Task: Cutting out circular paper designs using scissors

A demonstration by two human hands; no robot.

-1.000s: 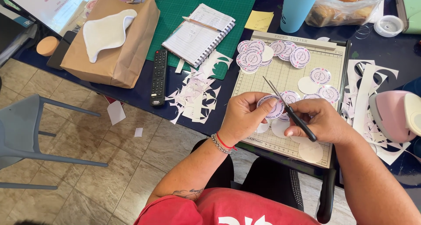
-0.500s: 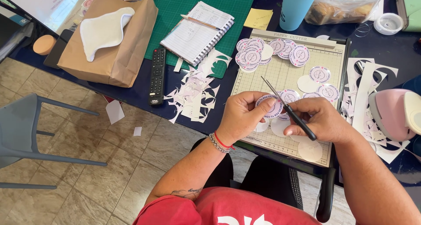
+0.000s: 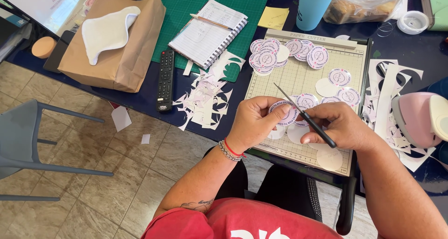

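My left hand (image 3: 255, 120) pinches a round printed sticker (image 3: 285, 113) over the cream paper-cutter board (image 3: 298, 80). My right hand (image 3: 343, 127) grips thin black tweezers (image 3: 303, 114) whose tip points up-left, past the sticker's edge. Several more round stickers (image 3: 273, 57) lie piled at the board's far end, and blank white discs (image 3: 329, 159) rest near its front edge.
White paper offcuts (image 3: 205, 99) litter the dark blue table beside a black remote (image 3: 165, 80), a spiral notebook (image 3: 207, 31) and a brown paper bag (image 3: 112, 48). A pink punch (image 3: 417, 117) sits at right, a teal cup (image 3: 315, 6) at back. A grey chair (image 3: 28, 141) stands left on the tiled floor.
Both hands stay over the board with the sticker and tweezers; only a slight shift of the camera view.
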